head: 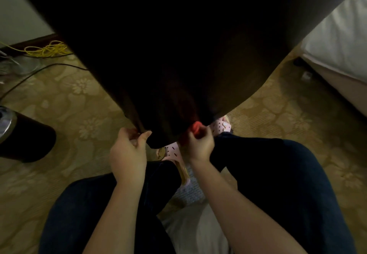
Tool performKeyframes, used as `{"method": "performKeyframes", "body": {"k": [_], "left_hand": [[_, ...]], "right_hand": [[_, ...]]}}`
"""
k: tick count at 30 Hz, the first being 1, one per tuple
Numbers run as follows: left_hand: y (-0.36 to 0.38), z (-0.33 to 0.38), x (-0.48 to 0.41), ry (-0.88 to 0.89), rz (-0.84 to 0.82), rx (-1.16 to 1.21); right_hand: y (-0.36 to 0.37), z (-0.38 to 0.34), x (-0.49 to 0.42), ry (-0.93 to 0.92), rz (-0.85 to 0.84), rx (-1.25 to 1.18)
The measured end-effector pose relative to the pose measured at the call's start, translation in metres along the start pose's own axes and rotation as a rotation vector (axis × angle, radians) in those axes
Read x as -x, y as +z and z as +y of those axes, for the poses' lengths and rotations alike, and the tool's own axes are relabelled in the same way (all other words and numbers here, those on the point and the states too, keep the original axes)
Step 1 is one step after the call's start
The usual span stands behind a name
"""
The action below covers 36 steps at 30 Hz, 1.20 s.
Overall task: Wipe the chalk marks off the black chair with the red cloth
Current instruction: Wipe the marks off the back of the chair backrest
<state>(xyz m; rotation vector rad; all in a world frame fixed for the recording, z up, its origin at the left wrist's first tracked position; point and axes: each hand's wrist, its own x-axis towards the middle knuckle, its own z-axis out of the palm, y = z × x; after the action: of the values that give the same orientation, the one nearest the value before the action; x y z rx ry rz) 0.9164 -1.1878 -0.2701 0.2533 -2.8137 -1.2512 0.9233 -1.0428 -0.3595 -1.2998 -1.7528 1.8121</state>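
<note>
The black chair fills the upper half of the head view as a broad dark surface that tapers down to a lower edge in front of my knees. No chalk marks show on it in this dim light. My left hand pinches the chair's lower left edge between thumb and fingers. My right hand grips the bunched red cloth and holds it against the chair's lower right edge. Most of the cloth is hidden inside my fist.
Patterned beige carpet lies all around. A coil of yellow cable and a black cord lie at the far left. A dark round bin stands at the left. A white-covered bed runs along the right. My pink slippers are under the chair.
</note>
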Motion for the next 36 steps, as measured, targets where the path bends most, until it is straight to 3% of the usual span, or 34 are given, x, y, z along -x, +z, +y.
{"method": "performKeyframes", "body": {"k": [3, 6, 11, 14, 18, 22, 23, 26, 29, 33, 36], "left_hand": [[-0.001, -0.007, -0.004, -0.099, 0.1, 0.076], [-0.007, -0.011, -0.011, -0.227, 0.124, 0.153], [0.001, -0.003, -0.011, -0.257, -0.11, 0.153], [0.016, 0.005, -0.004, -0.198, -0.252, 0.141], [0.031, 0.027, 0.008, -0.187, -0.369, 0.215], [0.049, 0.044, 0.024, -0.126, -0.471, 0.168], [0.053, 0.045, 0.026, -0.112, -0.478, 0.164], [0.058, 0.045, 0.025, -0.103, -0.469, 0.154], [0.06, 0.043, 0.022, -0.133, -0.45, 0.191], [0.064, 0.045, 0.022, -0.155, -0.458, 0.209], [0.067, 0.044, 0.023, -0.168, -0.46, 0.228]], "right_hand": [[0.012, 0.013, 0.014, 0.005, -0.203, 0.008], [0.0, 0.008, 0.005, 0.021, -0.213, -0.082], [-0.059, -0.043, -0.048, 0.009, 0.311, -0.304], [-0.081, -0.062, -0.058, -0.089, 0.424, -0.362], [-0.057, -0.044, -0.032, -0.18, 0.286, -0.12], [-0.042, -0.012, -0.011, -0.18, -0.118, -0.024], [-0.045, -0.007, -0.012, -0.152, -0.102, -0.012], [-0.07, -0.005, -0.043, -0.06, 0.216, -0.018], [-0.103, -0.012, -0.079, -0.113, 0.401, -0.069], [-0.101, 0.002, -0.082, -0.147, 0.483, 0.003], [-0.091, 0.022, -0.086, 0.02, 0.449, -0.013]]}}
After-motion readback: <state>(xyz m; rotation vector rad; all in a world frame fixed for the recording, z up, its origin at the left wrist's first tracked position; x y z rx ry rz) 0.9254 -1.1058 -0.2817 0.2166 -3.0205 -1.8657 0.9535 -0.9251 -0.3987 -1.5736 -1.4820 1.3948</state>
